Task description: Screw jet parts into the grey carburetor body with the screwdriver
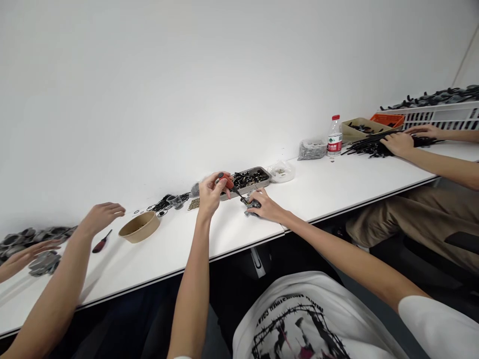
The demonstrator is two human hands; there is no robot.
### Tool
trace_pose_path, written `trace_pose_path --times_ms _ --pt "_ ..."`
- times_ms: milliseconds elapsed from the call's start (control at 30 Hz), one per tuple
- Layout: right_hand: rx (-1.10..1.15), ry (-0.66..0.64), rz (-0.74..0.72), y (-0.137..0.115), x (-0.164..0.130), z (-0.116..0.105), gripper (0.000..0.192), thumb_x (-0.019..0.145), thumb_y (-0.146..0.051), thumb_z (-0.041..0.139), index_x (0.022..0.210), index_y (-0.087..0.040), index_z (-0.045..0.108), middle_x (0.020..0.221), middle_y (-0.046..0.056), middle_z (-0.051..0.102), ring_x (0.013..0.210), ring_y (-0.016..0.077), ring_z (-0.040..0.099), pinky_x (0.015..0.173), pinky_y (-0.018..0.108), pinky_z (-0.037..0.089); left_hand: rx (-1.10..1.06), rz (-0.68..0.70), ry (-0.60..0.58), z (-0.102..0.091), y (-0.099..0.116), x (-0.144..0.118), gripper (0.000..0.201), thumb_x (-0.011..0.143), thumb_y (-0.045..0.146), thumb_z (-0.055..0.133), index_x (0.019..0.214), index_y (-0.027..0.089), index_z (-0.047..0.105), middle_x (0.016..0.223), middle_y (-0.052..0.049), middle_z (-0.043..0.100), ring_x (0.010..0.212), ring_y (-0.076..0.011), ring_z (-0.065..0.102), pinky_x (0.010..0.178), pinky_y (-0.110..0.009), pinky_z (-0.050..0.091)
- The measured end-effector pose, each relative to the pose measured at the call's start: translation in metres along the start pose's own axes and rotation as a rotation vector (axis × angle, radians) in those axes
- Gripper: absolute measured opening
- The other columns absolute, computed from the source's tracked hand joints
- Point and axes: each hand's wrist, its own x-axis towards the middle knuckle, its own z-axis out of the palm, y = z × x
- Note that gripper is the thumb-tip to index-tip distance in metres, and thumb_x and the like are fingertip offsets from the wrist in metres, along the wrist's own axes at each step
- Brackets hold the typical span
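My left hand (211,192) grips a screwdriver with a red handle (226,182); its dark shaft slants down to the right. The tip meets a small dark grey part (253,204) that lies on the white table (329,184). My right hand (266,207) presses down on that part and holds it still. Just behind both hands stands a shallow grey metal tray (264,182) filled with small black pieces.
A person at the left reaches over a brown paper bowl (139,227), a second red-handled screwdriver (101,243) and grey parts (44,263). At the right another person's hands handle black strips (368,145). A water bottle (334,135), plastic bags and bins stand along the wall.
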Motion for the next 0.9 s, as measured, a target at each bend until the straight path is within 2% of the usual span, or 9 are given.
trace_pose_path --times_ms 233,333,533,700,900 --pt "-0.016 0.004 0.015 0.0 0.0008 0.0025 0.023 0.082 -0.028 0.074 0.097 -0.023 0.057 0.104 0.007 0.062 0.114 0.028 0.043 0.098 0.048 0.045 -0.132 -0.027 -0.003 0.0023 -0.008 0.0061 0.039 0.083 0.046 0.068 0.111 0.02 0.062 0.087 -0.005 0.069 0.045 -0.0083 0.054 0.047 -0.026 0.052" --pt "0.016 -0.002 0.038 -0.0018 0.0004 0.0016 0.024 0.081 -0.027 0.075 0.097 -0.023 0.057 0.105 0.006 0.062 0.113 0.0265 0.043 0.098 0.046 0.045 -0.094 -0.031 0.043 0.0045 -0.0061 0.0064 0.031 0.082 0.042 0.071 0.102 0.02 0.062 0.084 -0.004 0.069 0.046 -0.0094 0.056 0.044 -0.024 0.049" --pt "0.047 -0.018 0.072 -0.0067 0.0002 -0.0012 0.026 0.081 -0.024 0.076 0.096 -0.023 0.055 0.106 0.005 0.061 0.112 0.0255 0.043 0.099 0.043 0.044 -0.026 -0.029 0.143 0.009 -0.007 0.0057 0.026 0.075 0.033 0.077 0.086 0.018 0.06 0.059 0.002 0.064 0.036 -0.0115 0.052 0.036 -0.025 0.043" --pt "0.045 -0.023 0.088 -0.0075 0.0007 -0.0009 0.024 0.081 -0.025 0.074 0.096 -0.023 0.055 0.108 0.006 0.06 0.113 0.0259 0.043 0.1 0.045 0.043 -0.045 -0.02 0.17 0.009 -0.0083 0.0026 0.029 0.072 0.032 0.079 0.076 0.018 0.055 0.059 0.001 0.067 0.034 -0.011 0.051 0.035 -0.025 0.042" --pt "0.061 -0.026 0.117 -0.0052 -0.0004 -0.0016 0.023 0.084 -0.032 0.071 0.096 -0.023 0.055 0.107 0.006 0.06 0.112 0.0257 0.042 0.101 0.044 0.042 -0.047 -0.01 0.131 0.007 -0.0063 0.0004 0.028 0.073 0.037 0.079 0.08 0.016 0.061 0.067 -0.003 0.07 0.042 -0.0128 0.058 0.038 -0.024 0.044"
